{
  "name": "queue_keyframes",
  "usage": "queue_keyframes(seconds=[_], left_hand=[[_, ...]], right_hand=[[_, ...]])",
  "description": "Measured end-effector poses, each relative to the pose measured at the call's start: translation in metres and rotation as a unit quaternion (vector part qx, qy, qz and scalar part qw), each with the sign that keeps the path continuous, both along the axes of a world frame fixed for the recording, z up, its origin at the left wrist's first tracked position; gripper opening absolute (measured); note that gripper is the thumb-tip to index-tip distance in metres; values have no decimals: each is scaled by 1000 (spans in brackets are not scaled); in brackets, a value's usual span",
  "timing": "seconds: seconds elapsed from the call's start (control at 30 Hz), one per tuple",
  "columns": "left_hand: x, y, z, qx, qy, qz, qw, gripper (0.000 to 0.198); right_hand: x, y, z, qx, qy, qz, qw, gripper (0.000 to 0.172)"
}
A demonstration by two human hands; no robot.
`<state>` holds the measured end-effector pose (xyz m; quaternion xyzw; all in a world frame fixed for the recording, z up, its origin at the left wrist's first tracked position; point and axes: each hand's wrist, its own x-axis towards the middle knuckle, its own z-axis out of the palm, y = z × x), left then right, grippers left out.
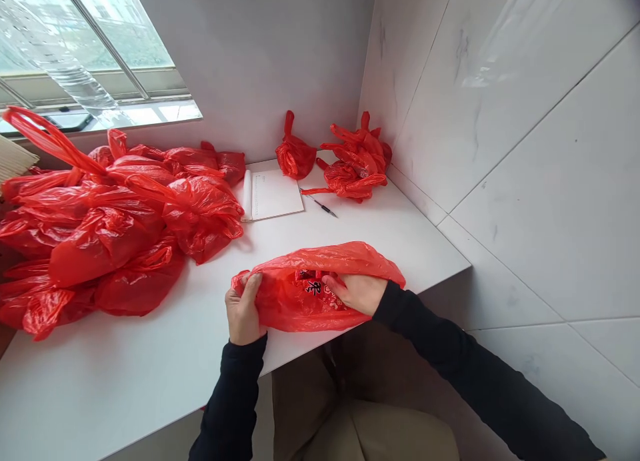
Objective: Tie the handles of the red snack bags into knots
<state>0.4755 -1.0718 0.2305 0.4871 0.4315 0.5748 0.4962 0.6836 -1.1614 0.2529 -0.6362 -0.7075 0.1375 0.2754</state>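
Observation:
A red plastic bag [300,318] lies on its side near the front edge of the table, its mouth spread open toward me. My left hand [245,308] is closed on the bag's left rim, thumb on top. My right hand [361,293] reaches inside from the right, its fingertips against red printed packets [316,288] with dark characters and white patterns. The bag and packets partly hide the right fingers, so their grip does not show.
Several filled red bags [120,228] are heaped on the left of the white table [150,361]. Behind the bag in my hands are an open notepad [277,193], a pen [323,206], a small tied bag [295,153] and crumpled red bags [357,161]. A tiled wall [540,181] borders the right.

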Motion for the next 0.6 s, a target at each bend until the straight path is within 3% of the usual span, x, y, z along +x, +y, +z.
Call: queue_keyframes(seconds=[0.3, 0.47, 0.6], left_hand=[[-1, -7, 18, -99, -126, -60, 985, 22], [1, -9, 21, -109, -137, -98, 980, 20], [1, -12, 19, -101, -134, -118, 979, 20]], right_hand=[[-8, -4, 0, 30, -27, 33, 999, 32], [-12, -10, 8, -17, -35, 101, 994, 31], [-7, -4, 7, -6, -59, 1, 998, 32]])
